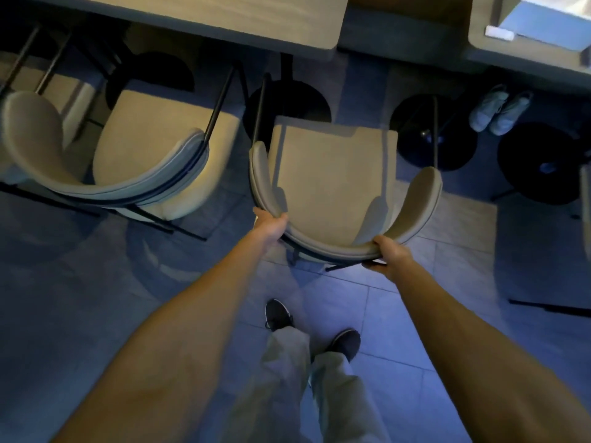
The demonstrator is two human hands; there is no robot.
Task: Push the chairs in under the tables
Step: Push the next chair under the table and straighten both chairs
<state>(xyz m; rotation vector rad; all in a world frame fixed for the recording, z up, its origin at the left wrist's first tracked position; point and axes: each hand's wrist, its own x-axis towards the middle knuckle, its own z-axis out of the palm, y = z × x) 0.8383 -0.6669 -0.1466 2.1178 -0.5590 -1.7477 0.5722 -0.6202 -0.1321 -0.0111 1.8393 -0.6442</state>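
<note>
A beige padded chair (332, 174) with a curved backrest and thin black legs stands in the middle of the head view, its seat facing a light wooden table (262, 24) at the top. The seat's front edge sits short of the tabletop. My left hand (271, 223) grips the left part of the curved backrest. My right hand (388, 252) grips the backrest's lower right part, fingers wrapped under its rim. A second beige chair (153, 148) stands to the left, angled, its front partly under the same table.
Round black table bases (431, 132) stand on the tiled floor ahead. A second table (524, 55) is at top right, with someone's pale shoes (499, 111) under it. Another chair's edge (587, 203) shows at far right. My feet in dark shoes (278, 314) stand behind the chair.
</note>
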